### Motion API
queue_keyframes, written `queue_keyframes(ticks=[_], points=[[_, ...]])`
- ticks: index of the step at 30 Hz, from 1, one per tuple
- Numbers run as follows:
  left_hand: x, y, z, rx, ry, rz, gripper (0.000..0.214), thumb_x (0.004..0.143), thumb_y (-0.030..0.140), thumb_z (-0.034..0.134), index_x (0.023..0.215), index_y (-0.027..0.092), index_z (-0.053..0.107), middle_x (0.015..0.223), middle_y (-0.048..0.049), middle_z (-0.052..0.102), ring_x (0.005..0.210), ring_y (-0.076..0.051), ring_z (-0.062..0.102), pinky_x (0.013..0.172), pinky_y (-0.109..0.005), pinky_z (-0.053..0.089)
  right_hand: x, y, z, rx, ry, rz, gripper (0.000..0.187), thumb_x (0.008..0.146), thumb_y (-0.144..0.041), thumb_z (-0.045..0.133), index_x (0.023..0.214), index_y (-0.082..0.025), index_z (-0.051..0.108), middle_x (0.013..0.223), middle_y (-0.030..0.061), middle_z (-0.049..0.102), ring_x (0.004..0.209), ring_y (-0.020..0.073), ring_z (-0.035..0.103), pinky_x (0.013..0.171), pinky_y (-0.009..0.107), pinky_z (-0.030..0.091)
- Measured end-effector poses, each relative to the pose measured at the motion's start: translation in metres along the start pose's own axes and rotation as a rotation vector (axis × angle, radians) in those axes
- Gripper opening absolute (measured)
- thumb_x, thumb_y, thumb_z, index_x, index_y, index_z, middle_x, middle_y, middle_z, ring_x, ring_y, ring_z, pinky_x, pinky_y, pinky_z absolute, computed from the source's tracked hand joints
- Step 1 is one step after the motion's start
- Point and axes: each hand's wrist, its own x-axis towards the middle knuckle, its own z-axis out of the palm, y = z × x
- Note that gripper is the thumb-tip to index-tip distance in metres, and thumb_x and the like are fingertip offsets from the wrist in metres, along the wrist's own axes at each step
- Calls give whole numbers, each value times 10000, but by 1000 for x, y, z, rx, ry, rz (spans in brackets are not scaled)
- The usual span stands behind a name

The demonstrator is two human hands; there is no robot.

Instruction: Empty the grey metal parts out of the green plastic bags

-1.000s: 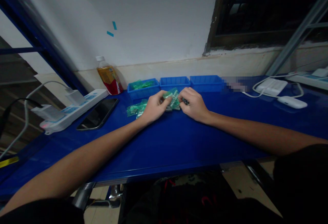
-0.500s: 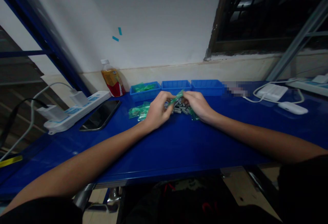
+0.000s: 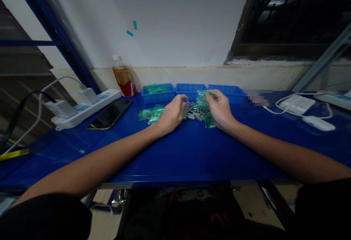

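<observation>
My right hand (image 3: 221, 109) pinches a translucent green plastic bag (image 3: 202, 96) by its right side and holds it up over the pile. My left hand (image 3: 172, 112) is apart from that bag, its thumb and fingers curved with a gap between them and nothing seen in them. Between the two hands lies a heap of small grey metal pieces (image 3: 194, 115). More green bags (image 3: 150, 113) lie on the table left of my left hand. Beneath my right hand is another green bag (image 3: 210, 122), partly hidden by it.
Behind the heap stand three blue bins: a left one (image 3: 159, 96) with green bags inside, a middle one (image 3: 189, 87) and a right one (image 3: 227, 92). A phone (image 3: 109, 115), power strip (image 3: 87, 108) and bottle (image 3: 124, 79) are leftward; white chargers (image 3: 297, 104) are rightward.
My left hand has let go of the green bag, which both hands were holding. The bag now hangs from my right hand, turned more upright. The camera view has shifted slightly.
</observation>
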Motion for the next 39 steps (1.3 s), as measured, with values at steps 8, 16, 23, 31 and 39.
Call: queue_keyframes(ticks=[8, 16, 23, 31, 39], points=[[2, 9, -1, -5, -55, -22, 148, 904, 241, 374, 865, 177, 502, 815, -26, 573, 740, -136, 524, 695, -263, 387, 2, -8, -11, -396, -31, -447, 127, 798, -303, 617, 841, -259, 728, 646, 13, 479, 714, 190, 457, 740, 386, 384], [11, 16, -6, -504, -37, -491, 405, 911, 483, 362, 729, 164, 530, 568, -1, 497, 490, -96, 464, 459, -225, 356, -13, -17, -7, -314, -269, -526, 204, 838, -247, 533, 926, -253, 716, 745, 14, 633, 717, 167, 537, 732, 348, 411], [3, 10, -3, -322, 77, -201, 141, 816, 163, 493, 950, 202, 471, 848, -17, 572, 630, -93, 528, 561, -225, 440, -14, -20, -4, -111, -379, -274, 185, 804, -323, 547, 851, -190, 666, 991, 65, 607, 979, 201, 545, 885, 377, 407], [0, 3, -7, -1, 19, 98, 211, 807, 65, 423, 928, 181, 552, 943, -42, 518, 827, -127, 513, 753, -269, 451, -17, -18, 0, -17, -470, 59, 265, 832, -399, 493, 775, -169, 612, 631, -2, 560, 563, 125, 486, 547, 265, 400], [6, 13, -15, -234, 45, -232, 384, 923, 423, 337, 708, 165, 522, 728, -26, 490, 731, -152, 500, 706, -308, 451, -18, -13, -5, -409, -418, -339, 403, 804, -161, 458, 1161, -217, 637, 779, 27, 680, 573, 145, 517, 596, 298, 429]])
